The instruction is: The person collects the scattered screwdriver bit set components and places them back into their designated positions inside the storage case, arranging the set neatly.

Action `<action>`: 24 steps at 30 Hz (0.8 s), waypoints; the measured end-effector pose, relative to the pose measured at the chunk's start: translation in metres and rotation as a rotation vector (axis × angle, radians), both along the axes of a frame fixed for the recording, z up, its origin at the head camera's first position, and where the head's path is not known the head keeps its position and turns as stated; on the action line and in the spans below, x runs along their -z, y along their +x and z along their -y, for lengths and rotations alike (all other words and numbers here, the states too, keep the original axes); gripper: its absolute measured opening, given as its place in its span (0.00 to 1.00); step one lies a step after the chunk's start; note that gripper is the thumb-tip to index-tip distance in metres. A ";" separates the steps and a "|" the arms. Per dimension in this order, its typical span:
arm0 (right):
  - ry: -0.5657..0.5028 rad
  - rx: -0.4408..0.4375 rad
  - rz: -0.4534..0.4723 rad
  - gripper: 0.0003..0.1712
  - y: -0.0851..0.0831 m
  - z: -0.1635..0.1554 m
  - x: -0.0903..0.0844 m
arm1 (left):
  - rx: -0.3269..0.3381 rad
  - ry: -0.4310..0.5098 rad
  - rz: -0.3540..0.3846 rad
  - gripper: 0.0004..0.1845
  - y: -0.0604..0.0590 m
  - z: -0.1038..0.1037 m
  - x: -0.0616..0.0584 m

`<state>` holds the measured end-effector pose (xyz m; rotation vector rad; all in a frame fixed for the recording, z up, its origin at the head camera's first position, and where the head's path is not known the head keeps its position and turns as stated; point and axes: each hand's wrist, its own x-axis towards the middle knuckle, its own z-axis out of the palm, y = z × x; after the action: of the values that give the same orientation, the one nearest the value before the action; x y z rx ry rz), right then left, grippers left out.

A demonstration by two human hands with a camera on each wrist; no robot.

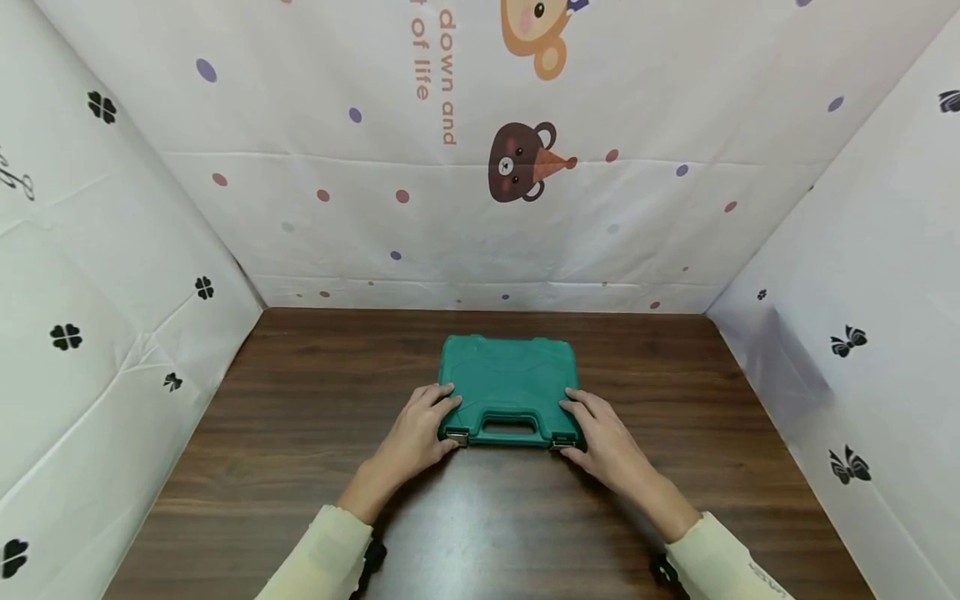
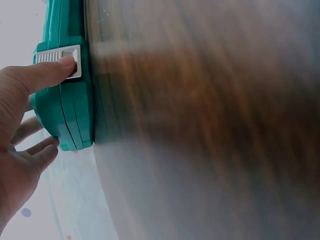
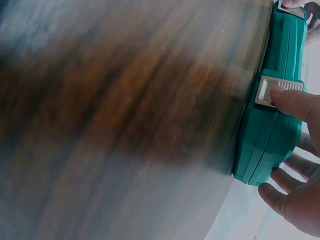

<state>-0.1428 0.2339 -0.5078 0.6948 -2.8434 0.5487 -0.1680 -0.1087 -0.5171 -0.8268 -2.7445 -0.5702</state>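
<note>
A green hard-plastic case (image 1: 508, 383), rectangular with rounded corners and a moulded carry handle, is lying flat and closed at the centre of the head view, on a dark wood-grain table (image 1: 300, 433). Its contents are not showing. The left hand (image 1: 420, 433) is gripping the case's lower-left corner, the thumb pressing a ribbed grey latch (image 2: 60, 57) while the fingers are curling around the side. The right hand (image 1: 603, 442) is gripping the lower-right corner, its thumb pressing the other of the 2 latches (image 3: 272, 90). Creased white printed sheeting (image 1: 600, 233) is lining the upper frame and both sides.
</note>
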 end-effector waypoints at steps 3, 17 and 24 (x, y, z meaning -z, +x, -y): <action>0.001 -0.001 -0.015 0.42 -0.001 0.000 -0.001 | -0.008 -0.008 -0.003 0.39 -0.001 -0.001 -0.002; -0.007 0.009 0.023 0.37 -0.004 -0.001 -0.005 | -0.007 0.035 0.067 0.39 0.001 -0.001 -0.004; -0.055 -0.011 0.130 0.36 -0.006 -0.007 -0.006 | 0.021 0.056 0.088 0.38 0.001 0.003 -0.006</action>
<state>-0.1492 0.2407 -0.5019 0.6902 -2.9315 0.6960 -0.1668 -0.1121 -0.5107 -0.8382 -2.7867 -0.7004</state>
